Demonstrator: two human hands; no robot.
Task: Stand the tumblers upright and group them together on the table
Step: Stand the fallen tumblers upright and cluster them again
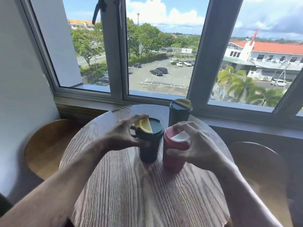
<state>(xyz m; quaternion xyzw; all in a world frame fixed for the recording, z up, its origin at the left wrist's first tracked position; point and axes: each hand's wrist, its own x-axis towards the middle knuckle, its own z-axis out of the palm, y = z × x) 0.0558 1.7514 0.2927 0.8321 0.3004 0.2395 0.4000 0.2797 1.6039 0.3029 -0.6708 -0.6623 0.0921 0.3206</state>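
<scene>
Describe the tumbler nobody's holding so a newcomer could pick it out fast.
Start at the round wooden table under the window. At its far edge, nearest the glass, stands a dark green tumbler with a yellow lid flap. Unlike the near green tumbler and the pink tumbler, no hand touches it.

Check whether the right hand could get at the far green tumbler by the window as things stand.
Probably yes. The far green tumbler stands upright just beyond the right hand, with nothing between them. But that hand grips the pink tumbler, so it would have to let go first.
</scene>
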